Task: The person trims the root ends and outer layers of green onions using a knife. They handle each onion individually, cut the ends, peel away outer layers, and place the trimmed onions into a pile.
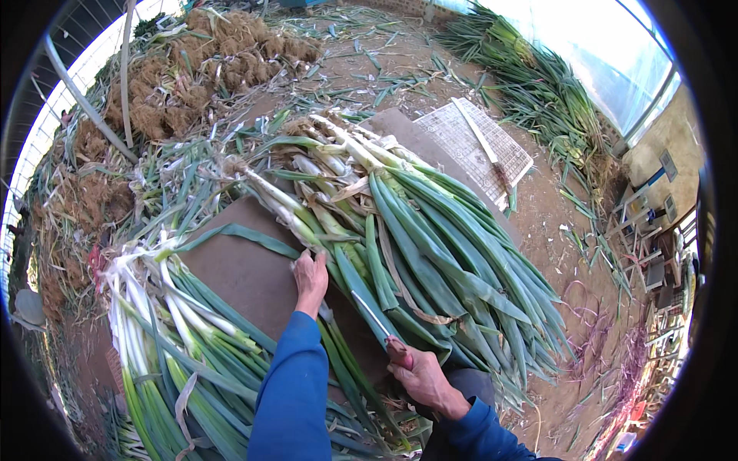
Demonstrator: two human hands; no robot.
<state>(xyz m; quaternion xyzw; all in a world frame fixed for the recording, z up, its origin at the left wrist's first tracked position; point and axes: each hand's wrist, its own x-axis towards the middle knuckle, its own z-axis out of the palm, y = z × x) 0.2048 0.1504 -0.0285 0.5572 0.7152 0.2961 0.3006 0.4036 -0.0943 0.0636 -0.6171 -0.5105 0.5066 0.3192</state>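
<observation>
A large pile of green onions [455,230] with roots and dry outer leaves lies on a dark board [242,259] before me. My left hand [311,279] pinches the stalk of a green onion at the pile's left edge. In my right hand [424,377] is a knife with a reddish handle [399,352]; its narrow blade [370,314] points up and left over the leaves. To the left rests a bundle of green onions with clean white stalks [135,299], their leaves running down under my left sleeve.
A heap of cut roots and leaf scraps [167,80] covers the upper left, near metal poles [92,104]. A white plastic grid panel [478,138] carries a pale strip [475,129]. More green onions [536,86] lie at the upper right. Pink twine [622,369] is strewn on the soil at right.
</observation>
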